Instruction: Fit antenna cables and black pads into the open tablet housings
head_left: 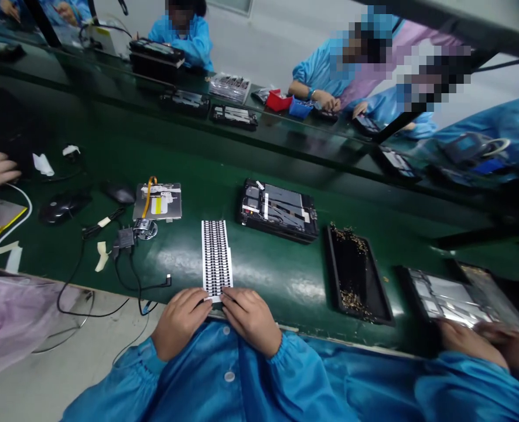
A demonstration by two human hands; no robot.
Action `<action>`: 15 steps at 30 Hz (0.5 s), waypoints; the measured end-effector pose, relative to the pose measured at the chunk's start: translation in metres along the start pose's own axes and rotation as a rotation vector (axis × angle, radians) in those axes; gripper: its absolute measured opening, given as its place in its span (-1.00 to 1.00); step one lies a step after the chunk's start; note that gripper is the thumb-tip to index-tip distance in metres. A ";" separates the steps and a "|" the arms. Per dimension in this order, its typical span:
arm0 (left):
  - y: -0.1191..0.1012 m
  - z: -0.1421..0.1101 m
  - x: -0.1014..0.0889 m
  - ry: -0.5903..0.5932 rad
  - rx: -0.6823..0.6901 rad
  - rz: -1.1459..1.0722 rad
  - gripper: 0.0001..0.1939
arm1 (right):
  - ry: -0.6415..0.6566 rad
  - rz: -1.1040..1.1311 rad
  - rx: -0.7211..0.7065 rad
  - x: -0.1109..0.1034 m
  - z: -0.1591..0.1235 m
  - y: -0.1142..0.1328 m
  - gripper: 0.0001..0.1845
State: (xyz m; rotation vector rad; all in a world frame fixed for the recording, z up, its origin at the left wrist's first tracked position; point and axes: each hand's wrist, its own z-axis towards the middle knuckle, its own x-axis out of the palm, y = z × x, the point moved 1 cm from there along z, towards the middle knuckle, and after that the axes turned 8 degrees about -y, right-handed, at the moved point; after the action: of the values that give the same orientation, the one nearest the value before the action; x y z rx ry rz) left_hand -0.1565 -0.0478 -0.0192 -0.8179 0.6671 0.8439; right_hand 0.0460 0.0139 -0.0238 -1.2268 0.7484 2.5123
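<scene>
Pinching lower end of label sheet [216, 258] btwn L hand [183, 322] & R hand [251, 319], fingertips on opp. corners. Blk device stack [278, 212] near

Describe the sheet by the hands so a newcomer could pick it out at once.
On the green table, find the near edge, where the left hand and right hand meet a narrow white sheet. Rows of small black marks cover it, unlike the black stack beyond it to the right.

You've got a white sheet [217, 261] with rows of small black pieces. Lies flat, lengthwise away from you, near table edge.
</scene>
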 end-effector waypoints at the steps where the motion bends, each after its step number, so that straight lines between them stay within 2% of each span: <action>1: 0.001 0.004 0.001 0.026 -0.026 -0.015 -0.82 | 0.003 -0.015 -0.013 -0.001 -0.002 0.002 -0.68; 4: 0.004 0.016 0.004 0.110 -0.076 -0.017 -0.77 | -0.041 -0.045 -0.008 0.001 -0.008 0.008 -0.65; 7: 0.010 0.025 0.010 0.186 -0.045 0.029 -0.61 | -0.081 -0.017 0.040 0.004 -0.008 0.009 -0.68; 11: 0.017 0.024 0.016 0.244 0.029 0.077 -0.53 | -0.066 0.050 0.052 0.002 -0.008 0.006 -0.69; 15: 0.020 0.020 0.019 0.267 0.056 0.096 -0.49 | -0.039 -0.004 0.008 0.003 -0.019 0.006 -0.63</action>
State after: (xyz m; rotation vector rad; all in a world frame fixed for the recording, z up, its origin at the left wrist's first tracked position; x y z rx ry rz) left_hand -0.1602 -0.0159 -0.0302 -0.8609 0.9678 0.8061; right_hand 0.0540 -0.0016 -0.0333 -1.1723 0.7453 2.5196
